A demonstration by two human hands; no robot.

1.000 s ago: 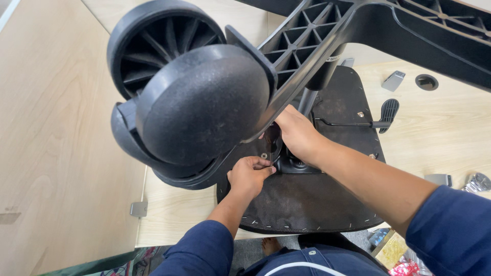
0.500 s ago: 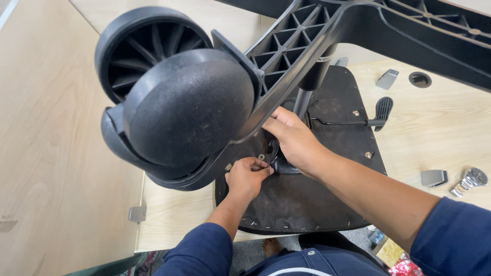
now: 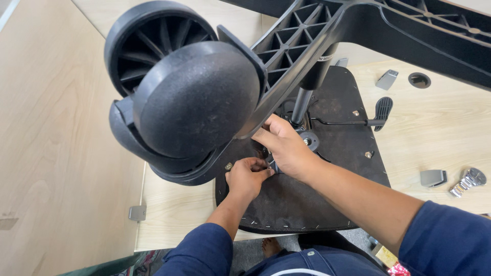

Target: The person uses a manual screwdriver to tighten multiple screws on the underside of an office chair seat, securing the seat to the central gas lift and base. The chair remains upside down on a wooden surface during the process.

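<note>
Compared with a second ago, both hands have shifted a little lower and to the right in the head view, and the big black caster wheel [image 3: 197,99] has swung closer to the lens, so it now fills the upper middle. The left hand [image 3: 247,176] sits on the black fabric underside of an upturned chair seat [image 3: 307,204], its fingertips pressed together in a pinching grip on something small and dark beside the metal mechanism plate [image 3: 307,137]; what exactly it pinches is too small to tell. The right hand [image 3: 284,145] reaches in from the right, just above and touching the left, with its fingers curled down over the same spot at the foot of the gas lift column [image 3: 307,94]; whether its grip closes on anything cannot be told, since the fingertips are hidden. A ribbed black base arm [image 3: 296,36] runs from the caster up toward the top right.

The seat lies on a pale wooden surface [image 3: 440,138]. A black paddle lever [image 3: 382,109] sticks out of the mechanism to the right. Farther right on the wood lie a grey bracket [image 3: 433,177], a shiny silver fitting [image 3: 468,181], another grey bracket [image 3: 387,79] and a round dark grommet hole [image 3: 419,80]. Both sleeves are dark blue.
</note>
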